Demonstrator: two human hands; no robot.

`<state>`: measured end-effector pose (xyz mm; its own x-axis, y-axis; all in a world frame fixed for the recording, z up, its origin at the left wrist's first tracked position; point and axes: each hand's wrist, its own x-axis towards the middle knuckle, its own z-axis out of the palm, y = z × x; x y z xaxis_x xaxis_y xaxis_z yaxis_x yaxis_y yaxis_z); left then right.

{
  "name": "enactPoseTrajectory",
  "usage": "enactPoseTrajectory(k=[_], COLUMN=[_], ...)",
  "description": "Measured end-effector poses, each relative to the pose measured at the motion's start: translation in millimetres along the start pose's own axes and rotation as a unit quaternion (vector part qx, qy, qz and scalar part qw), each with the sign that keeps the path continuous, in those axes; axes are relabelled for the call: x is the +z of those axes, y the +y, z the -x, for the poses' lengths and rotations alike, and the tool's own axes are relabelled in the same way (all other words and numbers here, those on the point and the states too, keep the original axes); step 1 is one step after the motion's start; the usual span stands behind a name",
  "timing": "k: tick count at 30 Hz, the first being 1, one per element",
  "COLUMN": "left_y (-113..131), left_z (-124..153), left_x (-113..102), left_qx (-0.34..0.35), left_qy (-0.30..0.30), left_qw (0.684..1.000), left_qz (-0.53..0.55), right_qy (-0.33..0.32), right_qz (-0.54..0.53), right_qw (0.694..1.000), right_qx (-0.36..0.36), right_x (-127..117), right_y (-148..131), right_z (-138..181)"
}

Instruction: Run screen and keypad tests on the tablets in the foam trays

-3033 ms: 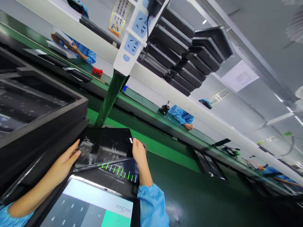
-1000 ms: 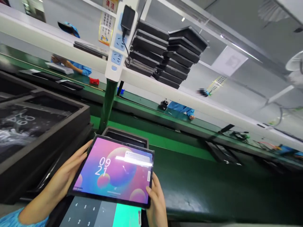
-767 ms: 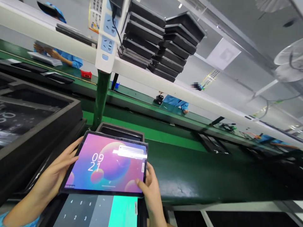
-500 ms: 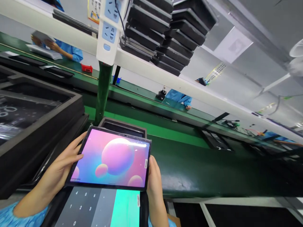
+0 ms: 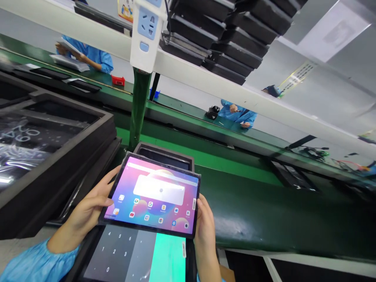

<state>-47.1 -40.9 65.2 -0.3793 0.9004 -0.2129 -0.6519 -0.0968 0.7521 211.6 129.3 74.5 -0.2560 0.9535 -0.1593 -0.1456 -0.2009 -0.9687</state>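
A tablet [image 5: 155, 197] with a pink and blue home screen full of app icons is held up between my two hands. My left hand [image 5: 94, 199] grips its left edge, thumb over the front border. On the opposite side, my right hand [image 5: 205, 217] clasps the right edge, near a small white label. Below the held one lies a second tablet [image 5: 132, 254], its screen showing a calculator keypad and a bright green strip; the upper part is hidden behind the first tablet. Behind the held tablet, a dark foam tray [image 5: 188, 161] shows partly.
Large black foam trays [image 5: 96, 137] holding tablets are stacked at the left. A green post with a white power strip [image 5: 145, 43] rises behind. Stacked black trays [image 5: 199, 29] fill the shelf above. A green conveyor belt [image 5: 249, 211] stretches right. Two co-workers in blue sit across the line.
The held tablet's screen has gone from a plain planet wallpaper to a home screen with icons. My view has shifted, so hands and tablet appear farther right. Both hands keep their hold.
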Motion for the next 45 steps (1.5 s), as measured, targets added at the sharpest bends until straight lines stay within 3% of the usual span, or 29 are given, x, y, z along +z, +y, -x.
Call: enactPoseTrajectory(k=[6, 12, 19, 29, 34, 39, 45], left_y=[0, -5, -11, -19, -15, -10, -7], left_z=[3, 5, 1, -3, -5, -25, -39], left_x=[8, -1, -11, -10, -4, -2, -6], left_qx=[-0.007, 0.026, 0.009, 0.017, 0.024, 0.029, 0.007], left_qy=[0.014, -0.001, -0.007, 0.034, 0.075, 0.158, 0.225], left_qw=[0.999, 0.989, 1.000, 0.999, 0.995, 0.982, 0.967], left_qz=[-0.050, -0.144, 0.010, -0.009, -0.064, -0.095, -0.120], right_qy=[0.011, -0.007, -0.016, -0.013, -0.009, -0.014, -0.070], right_qz=[-0.003, -0.007, -0.012, 0.010, 0.010, 0.011, 0.001], right_qw=[1.000, 1.000, 1.000, 1.000, 1.000, 1.000, 0.997], right_qx=[0.003, 0.001, 0.011, 0.011, -0.003, -0.019, -0.031], right_x=[-1, -3, -2, -2, -4, 0, -1], right_y=[2, 4, 4, 5, 10, 9, 8], right_z=[-1, -2, -2, -1, -4, -11, -16])
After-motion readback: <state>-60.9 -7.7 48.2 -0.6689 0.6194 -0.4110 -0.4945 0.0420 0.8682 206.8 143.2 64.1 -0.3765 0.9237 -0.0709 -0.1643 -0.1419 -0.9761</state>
